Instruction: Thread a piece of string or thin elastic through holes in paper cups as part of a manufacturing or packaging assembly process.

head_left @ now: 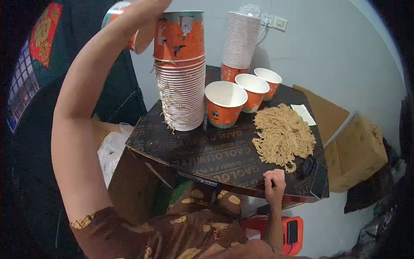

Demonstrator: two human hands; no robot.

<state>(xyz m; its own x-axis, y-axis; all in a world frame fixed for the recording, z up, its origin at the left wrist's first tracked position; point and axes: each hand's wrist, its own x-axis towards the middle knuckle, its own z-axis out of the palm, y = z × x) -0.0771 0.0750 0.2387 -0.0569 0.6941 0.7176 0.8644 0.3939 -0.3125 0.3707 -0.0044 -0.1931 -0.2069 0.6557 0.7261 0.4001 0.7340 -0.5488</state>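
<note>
My left arm reaches up across the left side. At the top edge my left hand (152,6), partly out of view with its fingers hidden, holds a tilted orange-and-teal paper cup (113,16) in the air. Beside it stands a tall stack of paper cups (180,90), upside down, with a cup (180,38) on top; tan strands stick out along the stack's left side. My right hand (275,184) rests at the table's near edge, fingers curled, nothing visible in them. Beyond it lies a heap of tan, looped strands (284,134).
Three upright paper cups (224,95) form a diagonal row on the dark printed table (207,151). A second cup stack (239,41) stands near the wall socket (279,23). White paper (303,114) lies by the strands. Cardboard boxes (360,151) stand right; a red stool-like object (293,233) is below.
</note>
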